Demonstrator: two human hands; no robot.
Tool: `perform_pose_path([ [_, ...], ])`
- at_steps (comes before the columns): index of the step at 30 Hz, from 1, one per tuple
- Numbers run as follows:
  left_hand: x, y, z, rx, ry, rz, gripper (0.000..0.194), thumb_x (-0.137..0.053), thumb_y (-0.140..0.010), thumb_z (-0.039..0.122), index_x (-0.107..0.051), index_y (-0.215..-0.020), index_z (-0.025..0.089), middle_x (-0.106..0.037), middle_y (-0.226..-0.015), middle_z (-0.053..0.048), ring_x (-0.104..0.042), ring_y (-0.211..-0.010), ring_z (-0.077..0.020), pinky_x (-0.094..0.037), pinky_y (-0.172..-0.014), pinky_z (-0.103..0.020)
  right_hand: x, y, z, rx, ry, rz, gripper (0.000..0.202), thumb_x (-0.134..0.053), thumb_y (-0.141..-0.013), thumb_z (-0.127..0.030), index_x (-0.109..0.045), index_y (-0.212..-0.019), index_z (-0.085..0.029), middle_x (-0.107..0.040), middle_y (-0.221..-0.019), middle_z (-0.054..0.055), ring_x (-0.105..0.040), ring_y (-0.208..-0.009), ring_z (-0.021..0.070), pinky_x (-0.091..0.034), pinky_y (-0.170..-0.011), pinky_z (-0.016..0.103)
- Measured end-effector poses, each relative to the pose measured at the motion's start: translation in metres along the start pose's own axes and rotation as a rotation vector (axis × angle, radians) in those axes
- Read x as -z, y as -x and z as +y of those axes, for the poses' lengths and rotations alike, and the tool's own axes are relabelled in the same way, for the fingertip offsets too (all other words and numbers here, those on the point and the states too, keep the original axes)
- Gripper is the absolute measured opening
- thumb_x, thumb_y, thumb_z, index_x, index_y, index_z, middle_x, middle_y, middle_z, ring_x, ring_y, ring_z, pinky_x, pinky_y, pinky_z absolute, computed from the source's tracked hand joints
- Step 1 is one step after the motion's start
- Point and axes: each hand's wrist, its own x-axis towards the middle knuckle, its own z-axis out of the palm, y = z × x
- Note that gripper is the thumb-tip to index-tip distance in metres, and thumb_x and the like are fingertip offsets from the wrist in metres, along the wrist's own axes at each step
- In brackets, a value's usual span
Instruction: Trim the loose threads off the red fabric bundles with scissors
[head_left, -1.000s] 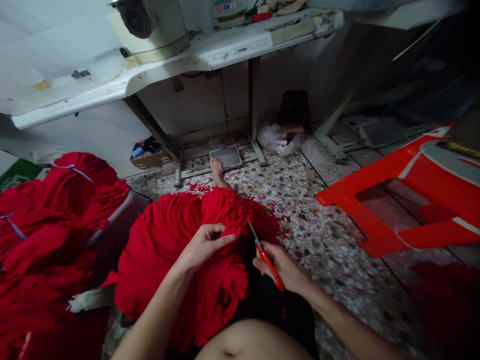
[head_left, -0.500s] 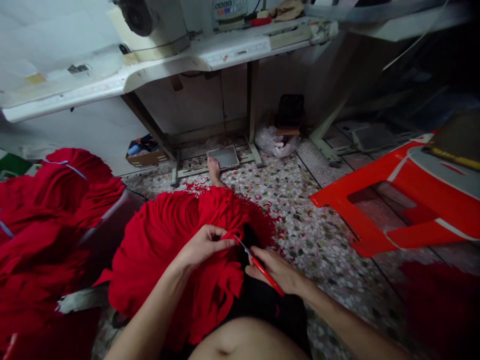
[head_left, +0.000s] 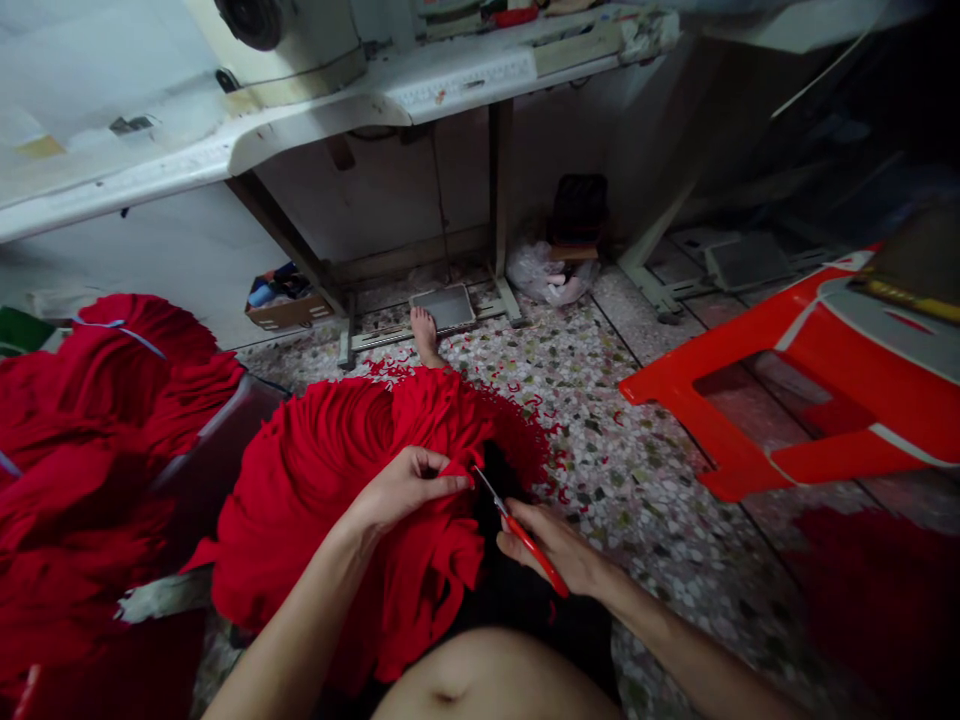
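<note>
A large heap of red fabric pieces (head_left: 300, 500) lies across my lap, its layers fanned in folds. My left hand (head_left: 412, 485) pinches an edge of this red fabric between thumb and fingers. In my right hand (head_left: 555, 545) is a pair of scissors (head_left: 525, 538) with red handles. Their slim metal blades point up and left, with the tips right beside the pinched fabric edge. Whether the tips touch the cloth I cannot tell. Small red scraps (head_left: 525, 425) are scattered on the speckled floor just beyond the heap.
At left, bundles of red fabric (head_left: 142, 350) fill a container, some tied with pale strips. A white sewing machine table (head_left: 315, 120) stands ahead, with a foot pedal (head_left: 446, 308) below. An orange-red stool (head_left: 795, 370) is at right. Under the table are a cardboard box (head_left: 289, 315) and a plastic bag (head_left: 551, 275).
The scissors have drawn slightly right and down, away from the fabric edge. My left hand keeps its pinch. The whole view has shifted a little.
</note>
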Motion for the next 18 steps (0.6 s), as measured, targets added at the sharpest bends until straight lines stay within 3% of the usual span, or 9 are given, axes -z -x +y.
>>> perform_pose_path([
  [4, -0.001, -0.003, 0.002, 0.0, -0.065, -0.039, 0.044, -0.085, -0.077, 0.051, -0.082, -0.084, 0.008, -0.056, -0.061, 0.001, -0.039, -0.056, -0.0079, -0.027, -0.057, -0.023, 0.005, -0.002, -0.009, 0.008, 0.024, -0.031, 0.038, -0.065, -0.097, -0.054, -0.053, -0.082, -0.021, -0.058, -0.07, -0.004, -0.051, -0.062, 0.0136, -0.032, -0.06, 0.025],
  [9, -0.003, -0.006, 0.006, 0.006, -0.134, -0.098, 0.046, -0.085, -0.076, 0.053, -0.083, -0.088, 0.009, -0.064, -0.066, -0.001, -0.045, -0.06, -0.0101, -0.033, -0.06, -0.023, -0.001, -0.013, -0.011, 0.024, 0.039, 0.059, 0.041, -0.071, -0.092, -0.056, -0.056, -0.08, -0.02, -0.058, -0.068, -0.005, -0.047, -0.06, 0.0127, -0.031, -0.059, 0.025],
  [15, 0.0, -0.004, 0.002, -0.025, -0.156, -0.135, 0.043, -0.082, -0.08, 0.052, -0.081, -0.086, 0.009, -0.062, -0.066, 0.0, -0.044, -0.059, -0.01, -0.034, -0.059, -0.023, -0.017, -0.011, 0.006, -0.106, -0.126, 0.198, 0.052, -0.085, -0.077, -0.059, -0.056, -0.065, -0.018, -0.048, -0.057, -0.007, -0.04, -0.057, 0.0108, -0.028, -0.052, 0.023],
  [18, -0.002, -0.003, -0.001, -0.042, -0.135, -0.109, 0.042, -0.081, -0.083, 0.05, -0.076, -0.076, 0.009, -0.054, -0.059, 0.003, -0.039, -0.055, -0.0079, -0.03, -0.056, -0.022, -0.025, -0.003, 0.019, -0.159, -0.303, 0.241, 0.051, -0.083, -0.079, -0.061, -0.054, -0.068, -0.02, -0.048, -0.055, -0.007, -0.041, -0.05, 0.0102, -0.03, -0.047, 0.022],
])
